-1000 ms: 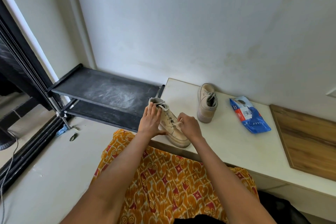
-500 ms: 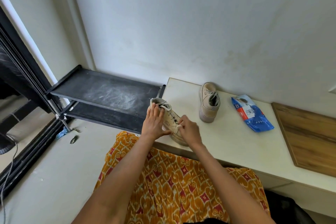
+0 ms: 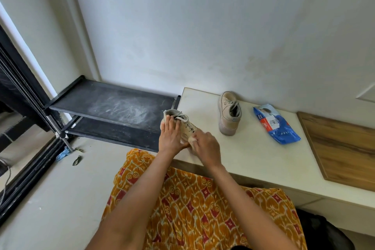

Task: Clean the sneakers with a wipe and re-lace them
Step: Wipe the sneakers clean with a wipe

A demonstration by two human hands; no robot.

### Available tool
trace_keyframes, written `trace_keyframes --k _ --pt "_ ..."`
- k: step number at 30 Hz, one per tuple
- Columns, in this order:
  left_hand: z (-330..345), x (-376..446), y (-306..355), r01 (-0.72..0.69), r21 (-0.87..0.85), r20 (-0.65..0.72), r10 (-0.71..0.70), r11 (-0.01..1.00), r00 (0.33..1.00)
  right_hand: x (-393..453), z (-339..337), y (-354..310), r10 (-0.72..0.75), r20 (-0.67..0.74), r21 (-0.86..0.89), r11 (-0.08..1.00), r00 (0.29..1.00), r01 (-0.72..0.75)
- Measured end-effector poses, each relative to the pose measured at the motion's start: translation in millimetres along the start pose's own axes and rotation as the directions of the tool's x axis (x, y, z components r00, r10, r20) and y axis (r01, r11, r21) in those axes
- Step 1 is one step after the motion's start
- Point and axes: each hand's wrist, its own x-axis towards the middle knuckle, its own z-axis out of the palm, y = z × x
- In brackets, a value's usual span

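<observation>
Both forearms reach forward from the bottom of the view over a lap covered in orange patterned cloth (image 3: 192, 205) and meet at the near left corner of the white bench top (image 3: 253, 154).

The left hand (image 3: 170, 138) lies against the left side of the near sneaker (image 3: 183, 126), fingers straight and together, pointing up toward the heel collar, thumb spread along the sole; it steadies the shoe with flat fingers and does not clench. The right hand (image 3: 206, 146) is curled over the toe end of the same shoe, fingers bent round a pale wipe (image 3: 191, 139) that shows as a small patch at its fingertips, pressed to the shoe.

The near sneaker sits right at the bench's left edge, heel far, toe near, with its grey laces (image 3: 180, 118) loose at the top. The second sneaker (image 3: 229, 115) stands farther back, close to the wall, heel toward the viewer, well apart from the hands. To its right lies the blue wipes packet (image 3: 276, 126), and farther right a wooden board (image 3: 341, 152) covers the bench's right end.

Bare bench surface lies open between the hands and the board. Left of the bench edge stands a low black rack (image 3: 113, 105), its dusty shelves bare, with pale floor (image 3: 60, 189) in front.
</observation>
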Motion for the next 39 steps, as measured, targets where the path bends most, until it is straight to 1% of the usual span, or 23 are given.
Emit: trace_keyframes --k 2,3,5,7,10,11,12,13,16,17,18,20,21,24,25,26,28,30,32,34,35,37,39 --pt "2 2 0 0.007 -0.01 -0.005 -0.007 1.0 1.0 -12 5 6 -0.027 -0.041 -0.063 0.998 0.999 0.024" --pt "3 2 0 0.007 -0.005 -0.014 -0.007 1.0 1.0 -17 6 12 -0.016 -0.068 -0.081 0.997 0.998 0.01" --pt "6 4 -4 -0.007 0.033 -0.031 0.008 0.999 1.0 -20 4 25 0.051 -0.097 -0.069 0.996 0.994 -0.058" --pt "9 4 -6 -0.031 0.08 -0.036 0.034 0.996 0.999 -20 1 39 0.128 -0.077 -0.058 0.989 0.989 -0.133" --pt "11 6 -7 -0.037 0.073 -0.04 0.04 0.997 0.998 -11 -2 51 0.302 -0.093 -0.023 0.952 0.949 -0.305" --pt "12 7 -6 -0.034 0.07 -0.038 0.037 0.997 0.999 -6 -1 49 0.334 -0.1 -0.006 0.942 0.937 -0.336" --pt "13 7 -5 -0.032 0.073 -0.038 0.035 0.997 0.999 -1 0 44 0.333 -0.095 -0.006 0.942 0.938 -0.335" --pt "13 6 -5 -0.029 0.079 -0.039 0.032 0.996 0.999 5 3 37 0.3 -0.081 -0.02 0.953 0.95 -0.303" --pt "14 6 -5 -0.022 0.08 -0.035 0.025 0.997 0.999 10 10 22 0.155 -0.031 -0.061 0.986 0.987 -0.156" --pt "14 5 -6 -0.021 0.077 -0.036 0.024 0.997 0.999 8 9 23 0.137 -0.035 -0.077 0.987 0.99 -0.139" --pt "14 5 -5 -0.02 0.073 -0.037 0.023 0.997 0.999 5 7 30 0.147 -0.055 -0.091 0.984 0.988 -0.151" --pt "15 5 -5 -0.019 0.072 -0.043 0.022 0.997 0.999 2 -1 51 0.212 -0.11 -0.115 0.968 0.971 -0.224" --pt "15 5 -5 -0.018 0.074 -0.045 0.021 0.997 0.999 1 -5 62 0.251 -0.115 -0.134 0.955 0.961 -0.265" --pt "15 5 -4 -0.012 0.075 -0.046 0.016 0.997 0.999 2 -11 79 0.343 -0.02 -0.229 0.913 0.939 -0.339" --pt "16 5 -3 -0.009 0.077 -0.048 0.012 0.997 0.999 3 -10 78 0.351 -0.017 -0.215 0.913 0.936 -0.347" --pt "16 5 -3 -0.004 0.081 -0.053 0.009 0.997 0.999 4 -8 75 0.348 -0.044 -0.168 0.921 0.936 -0.351" --pt "16 6 -3 -0.004 0.087 -0.059 0.009 0.996 0.998 10 -7 61 0.368 -0.128 -0.01 0.928 0.921 -0.372" --pt "16 6 -4 -0.008 0.091 -0.057 0.013 0.996 0.998 17 -7 47 0.388 -0.156 0.144 0.919 0.908 -0.368" --pt "16 5 -4 -0.005 0.087 -0.061 0.01 0.996 0.998 22 -2 33 0.35 -0.068 0.211 0.92 0.934 -0.33" --pt "16 5 -4 -0.003 0.086 -0.065 0.008 0.996 0.998 21 8 25 0.262 0.065 0.209 0.94 0.963 -0.27" --pt "16 4 -4 -0.003 0.088 -0.068 0.009 0.996 0.998 18 11 24 0.219 0.097 0.192 0.953 0.971 -0.234" --pt "15 4 -5 -0.004 0.086 -0.069 0.01 0.996 0.998 11 9 29 0.143 0.083 0.109 0.982 0.986 -0.152" --pt "15 4 -6 -0.007 0.084 -0.063 0.012 0.996 0.998 6 3 44 0.054 0.018 -0.055 0.997 0.998 -0.053"
